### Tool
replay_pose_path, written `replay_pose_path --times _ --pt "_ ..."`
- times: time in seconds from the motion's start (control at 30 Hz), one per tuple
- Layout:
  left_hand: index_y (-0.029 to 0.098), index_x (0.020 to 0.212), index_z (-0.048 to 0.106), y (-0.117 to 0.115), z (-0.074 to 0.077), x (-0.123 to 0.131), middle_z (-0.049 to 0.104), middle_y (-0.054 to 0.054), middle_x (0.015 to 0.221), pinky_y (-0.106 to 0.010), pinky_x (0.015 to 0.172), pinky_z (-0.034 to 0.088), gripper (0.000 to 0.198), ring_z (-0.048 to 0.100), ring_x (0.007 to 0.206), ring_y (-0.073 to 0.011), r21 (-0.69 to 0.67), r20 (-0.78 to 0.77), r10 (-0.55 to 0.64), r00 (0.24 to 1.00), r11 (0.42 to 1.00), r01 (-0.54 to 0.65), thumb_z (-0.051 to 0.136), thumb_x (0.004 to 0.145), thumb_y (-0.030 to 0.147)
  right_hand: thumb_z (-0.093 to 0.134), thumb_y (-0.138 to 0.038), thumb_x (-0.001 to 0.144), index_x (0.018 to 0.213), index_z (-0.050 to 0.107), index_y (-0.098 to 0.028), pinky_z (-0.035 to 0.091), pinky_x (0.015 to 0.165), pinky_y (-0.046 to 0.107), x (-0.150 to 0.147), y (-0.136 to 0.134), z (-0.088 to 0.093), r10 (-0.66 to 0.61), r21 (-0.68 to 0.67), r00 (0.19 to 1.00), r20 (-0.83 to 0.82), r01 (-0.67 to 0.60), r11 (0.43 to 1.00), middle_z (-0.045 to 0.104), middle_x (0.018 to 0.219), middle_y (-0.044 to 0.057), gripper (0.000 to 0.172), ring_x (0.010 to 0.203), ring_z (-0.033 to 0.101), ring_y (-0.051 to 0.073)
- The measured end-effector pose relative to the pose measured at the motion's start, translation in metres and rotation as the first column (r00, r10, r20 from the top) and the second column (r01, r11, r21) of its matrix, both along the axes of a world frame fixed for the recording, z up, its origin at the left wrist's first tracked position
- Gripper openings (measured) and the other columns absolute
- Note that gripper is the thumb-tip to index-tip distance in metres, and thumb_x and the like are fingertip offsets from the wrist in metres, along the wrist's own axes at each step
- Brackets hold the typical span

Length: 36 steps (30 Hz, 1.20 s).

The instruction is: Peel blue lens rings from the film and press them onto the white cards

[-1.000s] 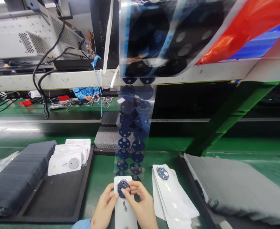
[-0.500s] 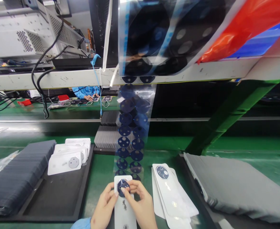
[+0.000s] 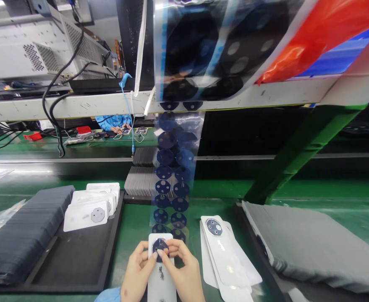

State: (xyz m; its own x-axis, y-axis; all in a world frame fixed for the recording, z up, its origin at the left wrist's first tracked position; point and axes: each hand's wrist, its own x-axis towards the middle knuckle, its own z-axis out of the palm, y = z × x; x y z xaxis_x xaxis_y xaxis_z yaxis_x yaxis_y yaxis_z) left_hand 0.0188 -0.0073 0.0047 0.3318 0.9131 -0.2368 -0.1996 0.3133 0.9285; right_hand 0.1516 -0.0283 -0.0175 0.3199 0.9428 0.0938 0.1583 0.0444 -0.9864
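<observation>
A white phone back cover (image 3: 161, 285) stands upright in front of me, with dark lettering below its camera area. Over that area lies a dark blue octagonal sticker (image 3: 160, 244) with round holes. My left hand (image 3: 136, 270) grips the cover's left edge, its thumb tip at the sticker's lower left. My right hand (image 3: 186, 270) pinches the sticker's right side between thumb and fingers, against the cover. Just behind, a clear strip of several dark octagonal stickers (image 3: 180, 204) hangs down from the shelf.
To the right lie white back covers (image 3: 231, 260) beside a tray of grey sleeved pieces (image 3: 316, 243). A black tray (image 3: 77, 260) at left bears white covers (image 3: 86, 216) and a dark stack (image 3: 30, 230). A shelf beam (image 3: 266, 94) crosses above; a co-worker's hands (image 3: 121, 128) show beyond.
The sticker now sits flatter and straighter over the camera area. Both hands and the cover have shifted slightly left and down.
</observation>
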Motion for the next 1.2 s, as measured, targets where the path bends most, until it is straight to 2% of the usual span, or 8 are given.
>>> replay_pose_path --times 0.13,0.27,0.4,0.47,0.67,0.83,1.0,1.2 --pt "0.017 0.093 0.057 0.001 -0.004 -0.001 0.074 -0.005 0.071 -0.019 0.051 0.045 0.039 0.064 0.054 -0.0136 0.006 -0.028 0.035 0.999 0.999 -0.035 0.073 0.076 0.047 0.061 -0.032 0.087 0.096 0.068 -0.024 0.056 0.071 0.028 -0.001 -0.004 -0.005 -0.019 0.176 0.989 0.143 -0.007 0.984 0.069 0.087 0.004 0.014 0.074 0.068 0.018" --pt "0.017 0.093 0.055 0.003 -0.007 -0.003 0.074 -0.005 0.071 -0.02 0.051 0.046 0.036 0.064 0.053 -0.0135 0.014 -0.015 0.045 0.999 0.999 -0.044 0.072 0.078 0.045 0.061 -0.027 0.087 0.102 0.068 -0.026 0.056 0.078 0.035 0.004 -0.003 -0.004 -0.151 0.361 0.912 0.381 0.004 0.933 0.068 0.098 0.007 0.017 0.088 0.066 0.023" --pt "0.017 0.095 0.053 0.004 -0.009 -0.006 0.074 -0.006 0.071 -0.025 0.053 0.051 0.036 0.065 0.054 -0.0168 -0.003 0.001 0.061 0.998 0.998 -0.061 0.071 0.079 0.045 0.061 -0.032 0.087 0.13 0.053 -0.025 0.052 0.086 0.043 0.011 0.001 -0.004 -0.24 0.358 0.859 0.453 0.071 0.931 0.058 0.121 0.012 0.044 0.106 0.058 0.028" --pt "0.017 0.097 0.053 0.005 -0.01 -0.007 0.074 -0.007 0.072 -0.026 0.053 0.051 0.036 0.066 0.054 -0.0173 -0.012 0.013 0.069 0.998 0.998 -0.069 0.07 0.08 0.044 0.061 -0.034 0.087 0.139 0.043 -0.025 0.052 0.086 0.043 0.011 0.001 -0.005 -0.216 0.316 0.877 0.429 0.078 0.946 0.056 0.124 0.012 0.055 0.106 0.057 0.028" --pt "0.016 0.096 0.052 0.004 -0.007 -0.005 0.075 -0.009 0.075 -0.026 0.052 0.051 0.038 0.067 0.054 -0.0192 -0.026 0.032 0.085 0.996 0.996 -0.084 0.073 0.077 0.042 0.067 -0.034 0.08 0.139 0.039 -0.024 0.051 0.081 0.038 0.005 -0.001 -0.001 0.018 0.091 0.973 0.228 -0.039 0.995 0.064 0.107 0.008 0.067 0.089 0.061 0.023" --pt "0.018 0.085 0.049 0.003 -0.003 -0.002 0.075 -0.008 0.069 -0.029 0.054 0.054 0.039 0.068 0.054 -0.0209 -0.066 0.046 0.108 0.993 0.992 -0.105 0.078 0.073 0.042 0.065 -0.038 0.081 0.127 0.048 -0.022 0.05 0.066 0.03 0.005 0.003 0.003 0.225 -0.043 0.965 -0.134 -0.233 0.972 0.067 0.106 0.008 0.051 0.073 0.064 0.019" --pt "0.019 0.083 0.047 0.002 -0.004 -0.002 0.075 -0.008 0.068 -0.029 0.053 0.054 0.039 0.068 0.053 -0.0199 -0.077 0.047 0.089 0.995 0.993 -0.085 0.078 0.073 0.041 0.065 -0.05 0.081 0.098 0.06 -0.018 0.049 0.067 0.031 0.008 0.007 0.003 0.243 -0.053 0.888 -0.39 -0.285 0.957 0.069 0.095 0.009 0.037 0.071 0.064 0.02" --pt "0.018 0.089 0.048 0.001 -0.003 -0.001 0.076 -0.011 0.082 -0.033 0.066 0.057 0.039 0.072 0.068 -0.0224 -0.031 0.091 -0.038 0.995 0.999 0.041 0.079 0.073 0.036 0.063 -0.058 0.08 0.084 0.056 -0.02 0.047 0.064 0.028 0.01 0.007 0.002 0.189 -0.061 0.89 -0.414 -0.235 0.97 0.068 0.083 0.005 0.04 0.069 0.063 0.018"
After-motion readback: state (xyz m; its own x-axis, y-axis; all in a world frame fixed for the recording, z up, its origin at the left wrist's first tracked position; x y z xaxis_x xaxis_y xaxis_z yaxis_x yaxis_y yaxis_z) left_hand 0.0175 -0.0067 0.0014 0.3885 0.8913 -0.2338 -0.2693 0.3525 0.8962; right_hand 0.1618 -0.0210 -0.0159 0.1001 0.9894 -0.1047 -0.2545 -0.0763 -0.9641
